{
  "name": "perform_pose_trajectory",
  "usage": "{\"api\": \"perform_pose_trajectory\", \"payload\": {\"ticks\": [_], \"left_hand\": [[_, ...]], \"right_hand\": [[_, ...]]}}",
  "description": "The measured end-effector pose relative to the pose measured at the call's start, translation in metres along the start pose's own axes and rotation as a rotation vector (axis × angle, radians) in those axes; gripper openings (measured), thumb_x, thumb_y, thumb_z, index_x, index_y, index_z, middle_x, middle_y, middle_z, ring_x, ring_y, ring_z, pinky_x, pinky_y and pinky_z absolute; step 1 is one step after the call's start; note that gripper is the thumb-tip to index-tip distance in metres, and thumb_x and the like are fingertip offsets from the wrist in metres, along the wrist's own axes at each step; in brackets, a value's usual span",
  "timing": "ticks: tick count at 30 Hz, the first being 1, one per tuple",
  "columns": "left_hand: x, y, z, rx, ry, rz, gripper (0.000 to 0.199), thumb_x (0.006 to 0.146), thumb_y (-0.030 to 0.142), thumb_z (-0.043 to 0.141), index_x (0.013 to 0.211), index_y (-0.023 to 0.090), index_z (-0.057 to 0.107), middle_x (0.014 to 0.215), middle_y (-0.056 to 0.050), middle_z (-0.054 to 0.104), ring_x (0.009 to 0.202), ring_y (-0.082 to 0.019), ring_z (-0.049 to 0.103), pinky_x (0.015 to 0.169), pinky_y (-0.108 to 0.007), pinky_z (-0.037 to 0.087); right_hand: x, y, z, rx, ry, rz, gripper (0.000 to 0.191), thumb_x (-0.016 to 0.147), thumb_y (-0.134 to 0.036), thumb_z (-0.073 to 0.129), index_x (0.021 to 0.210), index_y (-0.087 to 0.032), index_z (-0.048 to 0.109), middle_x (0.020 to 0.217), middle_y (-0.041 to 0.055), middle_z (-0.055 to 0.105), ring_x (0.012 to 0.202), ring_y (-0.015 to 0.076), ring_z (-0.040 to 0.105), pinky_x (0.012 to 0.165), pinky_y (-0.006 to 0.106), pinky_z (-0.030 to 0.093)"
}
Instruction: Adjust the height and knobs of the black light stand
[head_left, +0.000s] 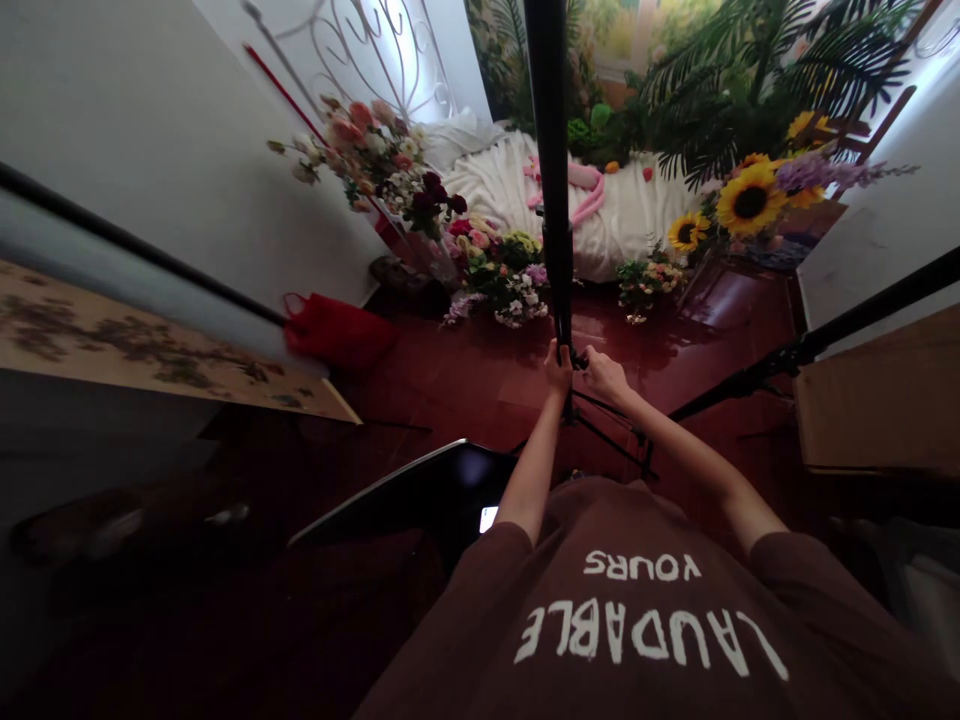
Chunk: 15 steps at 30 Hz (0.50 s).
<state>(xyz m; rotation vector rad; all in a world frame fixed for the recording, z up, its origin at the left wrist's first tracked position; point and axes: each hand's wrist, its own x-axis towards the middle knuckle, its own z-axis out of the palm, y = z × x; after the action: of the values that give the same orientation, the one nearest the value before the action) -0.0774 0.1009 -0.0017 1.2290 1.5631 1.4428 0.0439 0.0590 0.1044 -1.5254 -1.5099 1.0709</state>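
Note:
A black light stand [553, 190] rises upright in front of my body, and its thin legs spread over the floor below. My left hand [559, 370] is wrapped around the lower part of its pole. Just to the right, my right hand [606, 376] pinches a small dark knob [579, 360] on the side of the pole. The knob is partly covered by the fingers. The upper end of the stand runs out of view at the top.
Flower bunches [510, 280] and a white draped cloth [622, 215] lie ahead, with sunflowers [750, 200] at right. A red bag [337, 330] is at left. A dark panel [427, 480] is by my left arm. Other black poles [862, 330] slant in, and a cardboard box [877, 400] stands at right.

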Motion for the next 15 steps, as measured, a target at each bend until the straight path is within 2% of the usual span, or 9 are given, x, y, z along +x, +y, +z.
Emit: {"api": "perform_pose_trajectory", "payload": {"ticks": [2,4,6,8,11,13,15], "left_hand": [[-0.001,-0.002,0.001,-0.004,0.003,0.01,0.071,0.089,0.078,0.037,0.116,0.019,0.064,0.1,-0.013,0.073,0.093,-0.022,0.069,0.081,-0.032,0.051],[-0.001,-0.003,0.001,-0.012,0.0,0.027,0.074,0.088,0.08,0.036,0.118,0.019,0.064,0.102,-0.014,0.073,0.096,-0.023,0.069,0.083,-0.033,0.051],[-0.001,-0.003,0.002,-0.016,-0.008,0.035,0.073,0.089,0.079,0.037,0.12,0.019,0.064,0.102,-0.014,0.073,0.099,-0.024,0.069,0.085,-0.034,0.052],[-0.001,-0.003,0.002,-0.007,-0.008,0.033,0.071,0.09,0.077,0.038,0.121,0.019,0.064,0.1,-0.013,0.073,0.097,-0.024,0.069,0.084,-0.034,0.052],[0.001,-0.004,0.002,0.01,0.001,0.028,0.071,0.09,0.077,0.037,0.119,0.019,0.064,0.095,-0.012,0.072,0.087,-0.021,0.069,0.08,-0.033,0.052],[0.001,-0.003,0.002,0.011,-0.005,0.042,0.07,0.09,0.077,0.037,0.117,0.019,0.064,0.093,-0.012,0.071,0.084,-0.02,0.069,0.079,-0.032,0.052],[0.0,-0.002,0.0,0.002,-0.014,0.066,0.067,0.091,0.076,0.037,0.117,0.019,0.062,0.095,-0.012,0.071,0.086,-0.02,0.068,0.081,-0.033,0.052]], "right_hand": [[0.003,-0.016,-0.006,-0.077,-0.005,-0.192,0.056,0.067,-0.007,0.078,0.116,-0.023,0.058,0.116,0.0116,0.067,0.11,0.0267,0.064,0.09,0.037,0.057],[0.013,-0.044,-0.015,-0.08,0.03,-0.447,0.079,0.075,-0.021,0.079,0.143,-0.025,0.04,0.142,0.0156,0.052,0.126,0.0282,0.056,0.101,0.044,0.054],[0.027,-0.079,-0.021,-0.098,0.071,-0.663,0.088,0.085,-0.034,0.072,0.155,-0.03,0.019,0.158,0.0138,0.034,0.14,0.0292,0.045,0.106,0.049,0.051],[0.043,-0.113,-0.024,-0.176,0.09,-0.805,0.088,0.093,-0.04,0.063,0.159,-0.03,0.005,0.162,0.0128,0.025,0.147,0.0318,0.037,0.109,0.054,0.047],[0.067,-0.142,-0.021,-0.305,0.062,-0.889,0.079,0.101,-0.041,0.05,0.16,-0.027,-0.001,0.161,0.0142,0.027,0.144,0.0335,0.041,0.11,0.056,0.045],[0.079,-0.142,-0.017,-0.313,0.051,-0.876,0.073,0.102,-0.039,0.045,0.16,-0.027,0.001,0.157,0.0147,0.033,0.135,0.0311,0.052,0.106,0.053,0.049],[0.086,-0.132,-0.012,-0.27,0.046,-0.849,0.072,0.102,-0.037,0.045,0.159,-0.027,0.004,0.152,0.0142,0.041,0.124,0.028,0.06,0.102,0.049,0.052]]}}
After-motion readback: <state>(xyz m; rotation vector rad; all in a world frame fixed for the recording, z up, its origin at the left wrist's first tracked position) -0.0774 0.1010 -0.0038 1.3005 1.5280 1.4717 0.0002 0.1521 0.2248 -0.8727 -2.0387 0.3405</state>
